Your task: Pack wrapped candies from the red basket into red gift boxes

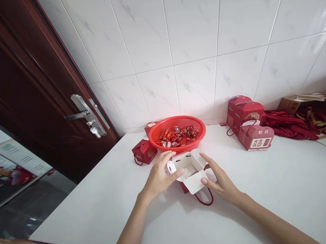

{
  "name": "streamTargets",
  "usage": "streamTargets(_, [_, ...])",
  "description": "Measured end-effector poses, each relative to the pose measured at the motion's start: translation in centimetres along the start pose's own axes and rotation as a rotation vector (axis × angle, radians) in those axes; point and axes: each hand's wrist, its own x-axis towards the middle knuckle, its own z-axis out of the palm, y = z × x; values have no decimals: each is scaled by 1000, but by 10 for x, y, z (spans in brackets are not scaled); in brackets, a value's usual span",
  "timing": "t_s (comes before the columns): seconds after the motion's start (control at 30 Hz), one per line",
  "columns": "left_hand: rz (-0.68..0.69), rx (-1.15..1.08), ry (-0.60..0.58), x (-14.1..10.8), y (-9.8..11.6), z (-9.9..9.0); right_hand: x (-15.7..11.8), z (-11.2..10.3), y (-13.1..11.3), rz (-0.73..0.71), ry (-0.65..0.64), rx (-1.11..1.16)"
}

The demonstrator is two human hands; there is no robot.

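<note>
In the head view an opened paper gift box (194,185), white inside and red outside, stands on the table with its top flaps spread. No contents show inside it. My left hand (160,174) holds its left side, the thumb lying over the left flap and the fingers behind. On the other side, my right hand (222,180) grips the box with the thumb on the front flap and the fingertips at the right flap. A red cord handle (205,203) hangs down in front. Just behind sits a red plastic basket (156,136) with many red-wrapped candies (177,135).
Left of the basket is a closed red gift box (144,151), with another (150,127) partly hidden behind. Several closed boxes (246,122) stand at right. Dark red cords (290,125) and a cardboard box (294,103) lie farther right. A brown door (42,69) borders the white table (96,200).
</note>
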Motion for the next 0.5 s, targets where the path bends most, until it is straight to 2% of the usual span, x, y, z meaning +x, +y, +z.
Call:
streamTargets(0.17, [-9,-123,77,23,-11,-18,-1,-3,-3,-49,83,-8])
streamTargets(0.33, [-75,-224,90,73,-29,-35,2,-9,-8,73,296,10])
streamTargets(0.4, [-95,-132,-6,97,-32,-36,4,-11,-6,120,365,-5])
streamTargets(0.5, [-172,102,-267,128,-31,-30,7,-13,1,197,408,-40])
